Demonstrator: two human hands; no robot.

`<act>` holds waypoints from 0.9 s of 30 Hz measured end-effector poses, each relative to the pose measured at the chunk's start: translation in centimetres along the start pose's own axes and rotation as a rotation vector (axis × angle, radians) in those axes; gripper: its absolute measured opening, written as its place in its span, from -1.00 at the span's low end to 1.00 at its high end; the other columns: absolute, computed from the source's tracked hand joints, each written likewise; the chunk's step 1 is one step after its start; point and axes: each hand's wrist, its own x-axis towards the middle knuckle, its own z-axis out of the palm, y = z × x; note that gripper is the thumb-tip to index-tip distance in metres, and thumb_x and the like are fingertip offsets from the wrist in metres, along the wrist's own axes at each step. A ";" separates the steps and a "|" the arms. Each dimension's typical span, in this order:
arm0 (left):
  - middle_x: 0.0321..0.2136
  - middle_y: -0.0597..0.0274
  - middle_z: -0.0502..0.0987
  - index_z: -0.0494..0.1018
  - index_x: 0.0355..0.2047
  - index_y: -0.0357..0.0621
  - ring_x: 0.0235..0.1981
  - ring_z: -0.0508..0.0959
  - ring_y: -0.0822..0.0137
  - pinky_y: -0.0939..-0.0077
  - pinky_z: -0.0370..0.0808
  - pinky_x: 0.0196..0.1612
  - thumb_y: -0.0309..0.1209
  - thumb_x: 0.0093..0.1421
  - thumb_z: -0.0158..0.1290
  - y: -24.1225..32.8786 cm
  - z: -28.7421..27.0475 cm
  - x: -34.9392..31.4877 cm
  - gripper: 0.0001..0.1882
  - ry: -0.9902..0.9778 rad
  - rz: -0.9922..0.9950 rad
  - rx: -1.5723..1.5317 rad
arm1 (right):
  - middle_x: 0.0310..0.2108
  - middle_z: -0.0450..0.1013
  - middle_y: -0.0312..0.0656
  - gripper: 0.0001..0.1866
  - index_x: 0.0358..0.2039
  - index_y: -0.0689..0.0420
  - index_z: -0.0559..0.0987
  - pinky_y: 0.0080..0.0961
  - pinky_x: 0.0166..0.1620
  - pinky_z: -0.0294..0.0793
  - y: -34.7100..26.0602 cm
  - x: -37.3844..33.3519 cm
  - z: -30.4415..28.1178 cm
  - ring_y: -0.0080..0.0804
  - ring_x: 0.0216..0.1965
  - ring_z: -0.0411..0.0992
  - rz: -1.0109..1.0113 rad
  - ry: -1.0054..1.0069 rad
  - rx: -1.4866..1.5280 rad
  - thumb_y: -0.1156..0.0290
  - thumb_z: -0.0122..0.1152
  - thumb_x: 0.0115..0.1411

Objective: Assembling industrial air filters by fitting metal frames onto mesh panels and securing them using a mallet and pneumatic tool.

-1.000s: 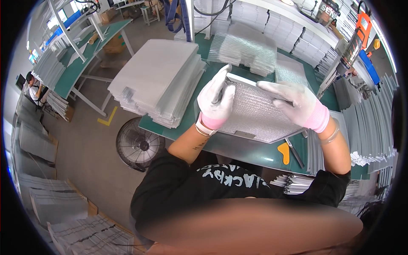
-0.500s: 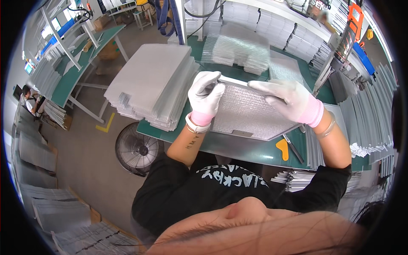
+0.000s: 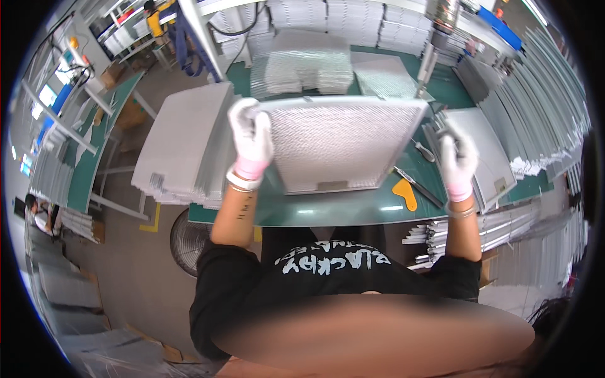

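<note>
My left hand [image 3: 251, 137], in a white glove with a pink cuff, is closed on the upper left corner of a framed silvery mesh panel [image 3: 343, 142]. The panel leans up from the green table, its lower edge toward me. Off its right side, my right hand [image 3: 458, 160], gloved the same way, is raised beside a flat framed panel [image 3: 482, 142] on the right. Its fingers are smeared by motion, so what they hold, if anything, is unclear. Between panel and right hand lie a yellow scraper [image 3: 404, 194], a black-handled tool [image 3: 423, 190] and a grey-handled tool [image 3: 425, 152].
A tall stack of pale sheets [image 3: 183, 132] stands on the left. Stacked mesh sheets [image 3: 309, 66] lie at the back of the green table [image 3: 302, 214]. Upright panels [image 3: 535, 107] line the right. A floor fan [image 3: 189, 242] stands below the table's left end.
My right hand has let go of the panel's top edge and moved right and down. My left hand keeps its corner, and the panel now faces me more squarely. The view has shifted.
</note>
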 end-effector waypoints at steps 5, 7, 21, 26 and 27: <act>-0.40 0.27 0.45 0.35 -0.01 -0.16 -0.45 0.47 0.42 0.56 0.45 -0.30 -0.63 0.25 -0.03 7.4 1.8 8.3 -0.70 -0.547 0.279 0.046 | -0.13 0.44 -0.04 -0.53 0.06 0.03 0.50 -0.21 0.04 0.44 11.3 -11.6 -0.8 -0.01 -0.06 0.43 0.340 -0.659 -0.721 0.28 0.24 0.11; -0.46 0.23 0.47 0.42 -0.05 -0.12 -0.45 0.52 0.29 0.44 0.49 -0.32 -0.55 0.20 0.04 9.4 6.4 9.6 -0.71 -0.848 0.627 0.145 | -0.16 0.42 -0.01 -0.60 0.02 0.04 0.46 -0.12 -0.04 0.45 12.9 -13.3 -0.8 0.02 -0.12 0.44 0.331 -0.675 -0.701 0.25 0.18 0.16; -0.73 0.42 0.33 0.37 -0.57 0.08 -0.66 0.42 0.42 0.50 0.32 -0.52 -0.05 0.00 0.24 5.9 14.0 1.1 -0.67 -0.901 0.815 0.392 | -0.28 0.41 -0.19 -0.42 0.38 0.15 0.08 -0.74 -0.45 0.31 -2.9 -5.0 -14.3 -0.65 -0.51 0.25 0.146 -0.128 0.046 0.52 -0.14 0.36; -0.74 0.41 0.31 0.36 -0.59 0.08 -0.66 0.41 0.40 0.48 0.33 -0.51 -0.01 0.00 0.22 5.8 14.0 1.0 -0.64 -0.876 0.804 0.415 | -0.45 0.38 -0.19 -0.47 0.33 0.22 0.17 -0.56 -0.50 0.33 -5.6 -3.9 -11.3 -0.53 -0.58 0.29 -0.110 -0.102 -0.236 0.37 -0.10 0.39; -0.74 0.40 0.30 0.35 -0.61 0.08 -0.66 0.40 0.39 0.48 0.33 -0.51 0.00 0.01 0.21 5.9 14.0 1.0 -0.63 -0.895 0.801 0.435 | -0.48 0.40 -0.13 -0.48 0.28 0.22 0.27 -0.38 -0.42 0.42 -5.6 -3.1 -10.4 -0.33 -0.53 0.39 -0.299 -0.346 -0.446 0.33 0.00 0.36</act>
